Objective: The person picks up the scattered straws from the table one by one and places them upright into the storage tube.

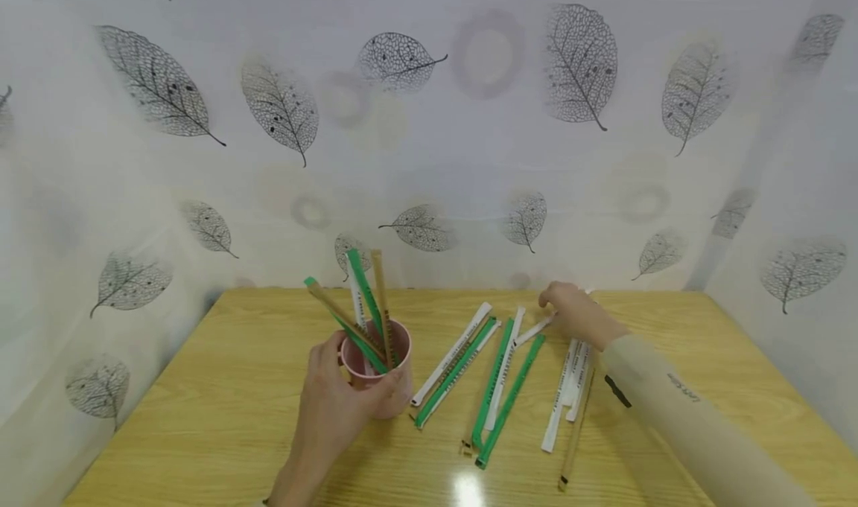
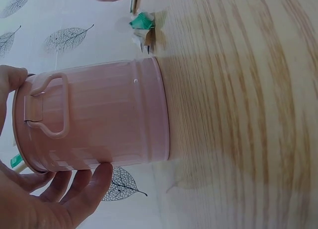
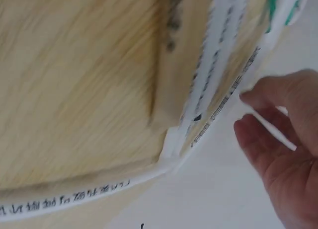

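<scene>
On the worktop [image 1: 221, 388], some wrapped straws [image 1: 380, 291] stand in the pink cup [image 2: 104, 114] gripped by the left hand [image 1: 335, 403], while loose straws [image 1: 511, 401] remain outside, toward the right hand [image 1: 578, 316], whose thumb and fingertips are parted, apparently holding none.

We bring our left hand [image 1: 335, 399] in from the near side, its bare wrist [image 1: 296, 471] low and left of centre, the forearm mostly out of view. Its fingers curve round on the left, its thumb [image 1: 383, 389] reaches across to the right, and so we keep a firm hold. Our right arm, in a pale sleeve [image 1: 684, 410], slants from the near right toward the far side. There our right hand [image 1: 578, 315] points left, fingers loosely bent, with a narrow gap between two fingertips [image 3: 244, 134].
</scene>
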Demonstrator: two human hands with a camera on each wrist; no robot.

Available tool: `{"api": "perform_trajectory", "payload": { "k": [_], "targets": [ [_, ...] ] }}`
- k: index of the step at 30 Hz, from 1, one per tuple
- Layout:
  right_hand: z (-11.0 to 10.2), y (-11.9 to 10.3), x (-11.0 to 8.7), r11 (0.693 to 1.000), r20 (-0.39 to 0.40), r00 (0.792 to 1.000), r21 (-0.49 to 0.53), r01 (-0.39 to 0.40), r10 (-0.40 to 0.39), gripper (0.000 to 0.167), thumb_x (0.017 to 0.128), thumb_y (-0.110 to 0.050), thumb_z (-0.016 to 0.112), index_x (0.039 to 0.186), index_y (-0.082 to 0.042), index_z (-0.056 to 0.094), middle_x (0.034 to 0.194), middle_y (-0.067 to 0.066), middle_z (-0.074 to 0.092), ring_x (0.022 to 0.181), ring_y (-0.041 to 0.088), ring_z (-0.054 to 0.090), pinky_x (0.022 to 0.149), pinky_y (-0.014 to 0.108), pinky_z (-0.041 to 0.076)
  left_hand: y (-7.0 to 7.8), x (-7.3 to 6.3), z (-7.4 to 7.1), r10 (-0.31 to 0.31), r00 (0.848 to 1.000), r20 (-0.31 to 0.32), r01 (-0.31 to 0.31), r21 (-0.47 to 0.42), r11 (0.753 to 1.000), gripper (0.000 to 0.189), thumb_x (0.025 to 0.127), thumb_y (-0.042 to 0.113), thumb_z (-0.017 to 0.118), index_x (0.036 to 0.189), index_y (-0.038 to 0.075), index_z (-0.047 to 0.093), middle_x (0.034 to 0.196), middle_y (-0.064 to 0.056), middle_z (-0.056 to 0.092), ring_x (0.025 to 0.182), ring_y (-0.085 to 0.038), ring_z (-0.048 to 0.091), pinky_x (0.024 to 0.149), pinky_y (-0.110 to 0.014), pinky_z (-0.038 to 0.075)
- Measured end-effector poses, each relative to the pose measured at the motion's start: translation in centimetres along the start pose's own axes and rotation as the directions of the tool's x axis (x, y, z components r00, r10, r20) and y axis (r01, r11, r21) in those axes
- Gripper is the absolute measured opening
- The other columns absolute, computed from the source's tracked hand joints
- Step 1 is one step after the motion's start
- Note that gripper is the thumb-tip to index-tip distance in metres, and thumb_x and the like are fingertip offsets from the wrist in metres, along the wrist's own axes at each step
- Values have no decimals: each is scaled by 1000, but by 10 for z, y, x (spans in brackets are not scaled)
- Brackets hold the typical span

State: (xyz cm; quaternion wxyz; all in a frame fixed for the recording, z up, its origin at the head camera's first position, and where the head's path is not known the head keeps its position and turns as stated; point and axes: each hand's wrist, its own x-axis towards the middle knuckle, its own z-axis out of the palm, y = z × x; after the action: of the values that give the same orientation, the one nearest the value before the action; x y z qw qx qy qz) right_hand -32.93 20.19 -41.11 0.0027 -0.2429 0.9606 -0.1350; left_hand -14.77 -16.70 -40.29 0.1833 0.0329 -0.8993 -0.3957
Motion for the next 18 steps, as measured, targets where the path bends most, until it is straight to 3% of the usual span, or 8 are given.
{"api": "perform_trajectory", "payload": {
  "k": [5, 9, 14, 18],
  "targets": [
    [0, 4, -3, 985, 51, 990, -106, 137, -133, 18, 81, 5, 79, 97, -3, 78, 94, 11, 75, 90, 28, 72, 86, 40, 61, 0, 0, -1, 1, 1000, -2, -1, -1, 1000, 95, 78, 51, 86, 146, -2, 45, 132, -19, 51, 118, -34, 61, 93, -51, 58],
    [0, 2, -6, 956, 66, 973, -182, 230, -221, 9, 82, -2, 81, 88, -8, 77, 84, 5, 73, 78, 19, 70, 75, 31, 61, -1, 0, -1, 5, 1000, -3, -5, -4, 1000, 95, 79, 51, 86, 145, -2, 45, 132, -19, 51, 118, -34, 61, 93, -51, 58],
    [2, 1, -7, 930, 88, 956, -224, 291, -278, 10, 84, -3, 79, 84, -11, 73, 79, -2, 65, 68, 9, 59, 64, 23, 56, -1, 0, -1, -3, 1000, -3, 3, -11, 1000, 95, 78, 50, 87, 146, 0, 45, 132, -18, 51, 118, -34, 61, 93, -50, 58],
    [1, 2, -9, 913, 43, 950, -266, 309, -309, 12, 84, -1, 79, 84, -10, 71, 79, -2, 63, 68, 9, 58, 62, 22, 53, 0, 0, -1, -15, 1000, 9, 15, -23, 1000, 95, 79, 54, 85, 146, 0, 45, 133, -18, 51, 120, -35, 60, 93, -50, 58]
  ]
}}
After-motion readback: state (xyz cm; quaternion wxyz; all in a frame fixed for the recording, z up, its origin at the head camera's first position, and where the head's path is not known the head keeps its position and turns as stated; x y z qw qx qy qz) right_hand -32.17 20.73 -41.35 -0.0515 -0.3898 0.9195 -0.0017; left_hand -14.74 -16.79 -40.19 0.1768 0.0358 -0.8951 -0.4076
